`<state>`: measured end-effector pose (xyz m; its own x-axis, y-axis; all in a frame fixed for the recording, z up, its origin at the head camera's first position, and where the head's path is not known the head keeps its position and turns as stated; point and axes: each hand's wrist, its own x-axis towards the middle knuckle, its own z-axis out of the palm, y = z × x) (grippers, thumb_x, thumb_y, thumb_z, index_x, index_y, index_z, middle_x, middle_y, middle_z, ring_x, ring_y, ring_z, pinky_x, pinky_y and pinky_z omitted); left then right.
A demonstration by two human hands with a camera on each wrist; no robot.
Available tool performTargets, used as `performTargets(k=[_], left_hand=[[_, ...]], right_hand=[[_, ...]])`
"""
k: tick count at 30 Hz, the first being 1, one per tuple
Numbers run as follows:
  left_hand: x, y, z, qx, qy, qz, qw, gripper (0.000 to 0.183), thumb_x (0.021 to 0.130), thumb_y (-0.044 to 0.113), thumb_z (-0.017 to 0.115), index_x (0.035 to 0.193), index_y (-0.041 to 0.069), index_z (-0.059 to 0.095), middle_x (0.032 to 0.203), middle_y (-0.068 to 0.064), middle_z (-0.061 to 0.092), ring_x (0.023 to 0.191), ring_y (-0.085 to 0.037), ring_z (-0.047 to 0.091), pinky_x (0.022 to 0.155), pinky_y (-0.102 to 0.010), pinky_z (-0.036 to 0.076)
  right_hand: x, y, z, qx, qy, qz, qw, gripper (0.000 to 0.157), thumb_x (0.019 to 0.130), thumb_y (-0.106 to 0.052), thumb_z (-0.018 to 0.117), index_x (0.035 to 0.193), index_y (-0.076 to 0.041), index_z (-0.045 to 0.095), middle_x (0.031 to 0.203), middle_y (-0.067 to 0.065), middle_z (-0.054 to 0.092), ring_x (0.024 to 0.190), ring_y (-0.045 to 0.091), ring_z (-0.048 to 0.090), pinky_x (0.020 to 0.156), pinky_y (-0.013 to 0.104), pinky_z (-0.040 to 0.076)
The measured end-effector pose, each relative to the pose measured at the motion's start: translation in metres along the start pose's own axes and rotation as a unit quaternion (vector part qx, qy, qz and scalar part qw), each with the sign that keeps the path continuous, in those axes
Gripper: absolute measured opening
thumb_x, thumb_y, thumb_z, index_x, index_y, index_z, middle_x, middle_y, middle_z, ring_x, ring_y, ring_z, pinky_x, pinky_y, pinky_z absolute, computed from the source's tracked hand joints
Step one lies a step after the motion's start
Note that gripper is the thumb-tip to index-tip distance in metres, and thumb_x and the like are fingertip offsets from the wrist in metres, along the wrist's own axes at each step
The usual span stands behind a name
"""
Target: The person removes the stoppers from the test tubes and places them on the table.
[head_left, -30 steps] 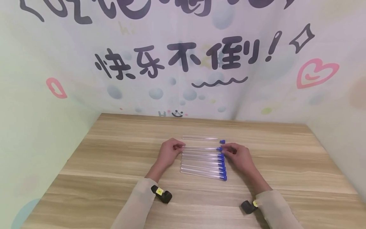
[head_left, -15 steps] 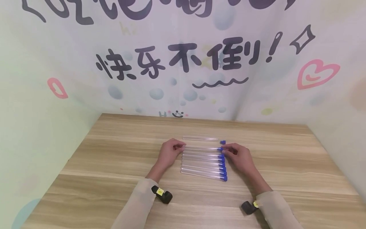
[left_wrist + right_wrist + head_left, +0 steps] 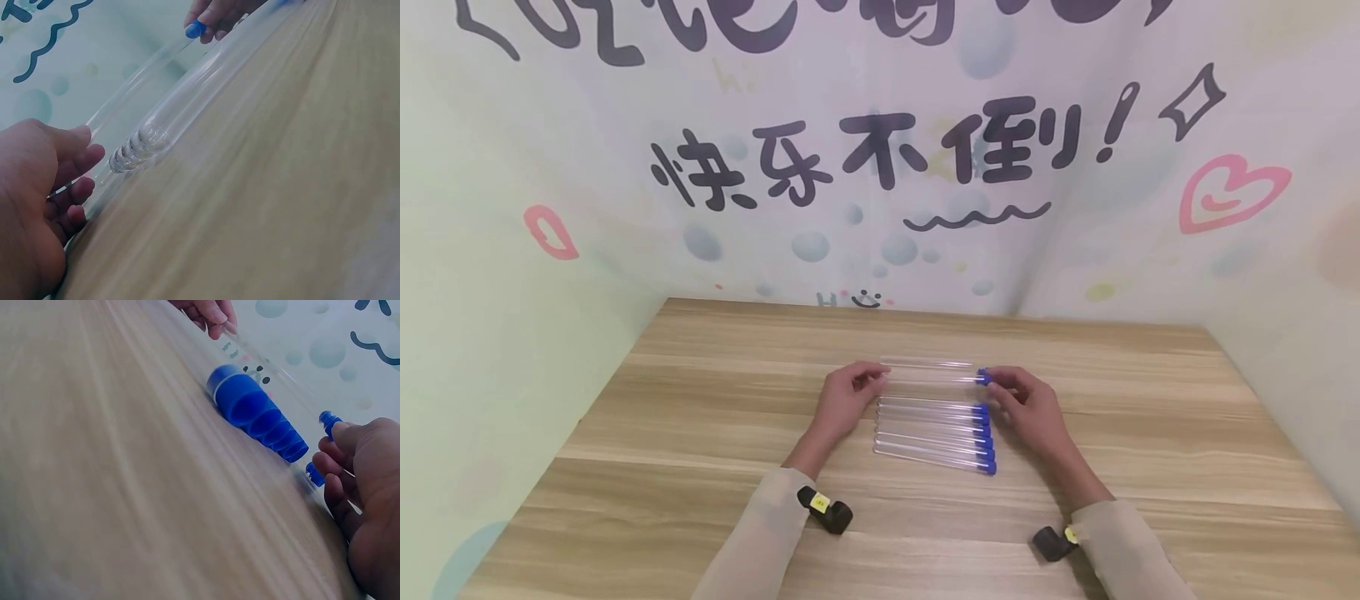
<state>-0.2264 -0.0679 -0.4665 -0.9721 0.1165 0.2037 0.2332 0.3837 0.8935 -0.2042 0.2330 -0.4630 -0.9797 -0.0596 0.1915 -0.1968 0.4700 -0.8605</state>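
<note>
A clear test tube (image 3: pixel 932 379) is stretched between both hands, raised off the table in the wrist views. My left hand (image 3: pixel 846 402) pinches its rounded end between thumb and fingers. At the other end, the thumb and fingers of my right hand (image 3: pixel 1028 410) pinch a blue cap (image 3: pixel 331 426) at the tube's mouth. Nearer to me lies a row of several capped test tubes (image 3: pixel 928 429), side by side with their blue caps to the right. Beyond the held tube, an uncapped test tube (image 3: pixel 925 363) lies on its own. A loose blue cap (image 3: pixel 316 475) sits under the right fingers.
The wooden table (image 3: pixel 700 500) reaches back to a printed cloth (image 3: pixel 775 267) with dark lettering, and pale side walls flank it. Each sleeve carries a small black wrist camera (image 3: pixel 833 515).
Both hands have moved slightly away from the body, taking the held tube and its cap farther from the row, toward the uncapped tube. My right hand now partly covers the loose cap.
</note>
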Motion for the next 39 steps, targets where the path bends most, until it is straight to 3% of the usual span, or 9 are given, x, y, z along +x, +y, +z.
performTargets(k=[5, 18, 26, 32, 39], left_hand=[[0.0, 0.0002, 0.0004, 0.007, -0.005, -0.004, 1.0, 0.016, 0.09, 0.019, 0.068, 0.106, 0.017, 0.072, 0.092, 0.006, 0.065, 0.078, -0.014, 0.054, 0.069, -0.027, 0.047], [-0.0008, 0.0043, -0.0004, -0.021, -0.02, -0.004, 0.9996, 0.019, 0.085, 0.018, 0.074, 0.104, 0.016, 0.072, 0.085, 0.003, 0.062, 0.072, -0.015, 0.053, 0.061, -0.026, 0.045], [0.0006, 0.001, 0.0011, -0.022, -0.013, 0.011, 0.9996, 0.017, 0.083, 0.023, 0.076, 0.098, 0.017, 0.073, 0.075, 0.003, 0.058, 0.068, -0.015, 0.051, 0.06, -0.025, 0.042], [0.0005, -0.0004, 0.0017, -0.036, -0.01, 0.034, 0.9987, 0.017, 0.081, 0.025, 0.078, 0.095, 0.016, 0.075, 0.069, 0.003, 0.055, 0.065, -0.014, 0.049, 0.056, -0.025, 0.04], [-0.0016, 0.0027, 0.0006, -0.032, -0.019, 0.027, 0.999, 0.016, 0.08, 0.026, 0.079, 0.094, 0.018, 0.075, 0.07, 0.002, 0.056, 0.065, -0.015, 0.048, 0.057, -0.024, 0.039]], right_hand=[[0.0001, 0.0001, 0.0006, 0.016, -0.005, -0.014, 1.0, 0.027, 0.092, -0.026, 0.065, 0.117, -0.014, 0.065, 0.101, 0.003, 0.065, 0.087, 0.02, 0.063, 0.07, 0.026, 0.051], [-0.0005, 0.0002, 0.0021, -0.026, 0.02, -0.031, 0.999, 0.025, 0.087, -0.026, 0.071, 0.109, -0.013, 0.07, 0.093, 0.002, 0.067, 0.078, 0.019, 0.061, 0.062, 0.023, 0.049], [-0.001, -0.0021, 0.0018, -0.02, 0.025, -0.019, 0.999, 0.027, 0.087, -0.034, 0.07, 0.107, -0.015, 0.07, 0.096, -0.001, 0.068, 0.083, 0.018, 0.061, 0.069, 0.02, 0.048], [-0.0007, -0.004, 0.0021, -0.046, 0.038, -0.009, 0.998, 0.028, 0.088, -0.036, 0.068, 0.107, -0.015, 0.07, 0.1, -0.001, 0.069, 0.088, 0.015, 0.06, 0.073, 0.018, 0.047], [-0.0009, -0.0038, 0.0027, -0.06, 0.041, 0.001, 0.997, 0.026, 0.088, -0.032, 0.069, 0.105, -0.013, 0.071, 0.1, 0.0, 0.07, 0.087, 0.015, 0.06, 0.073, 0.018, 0.047]])
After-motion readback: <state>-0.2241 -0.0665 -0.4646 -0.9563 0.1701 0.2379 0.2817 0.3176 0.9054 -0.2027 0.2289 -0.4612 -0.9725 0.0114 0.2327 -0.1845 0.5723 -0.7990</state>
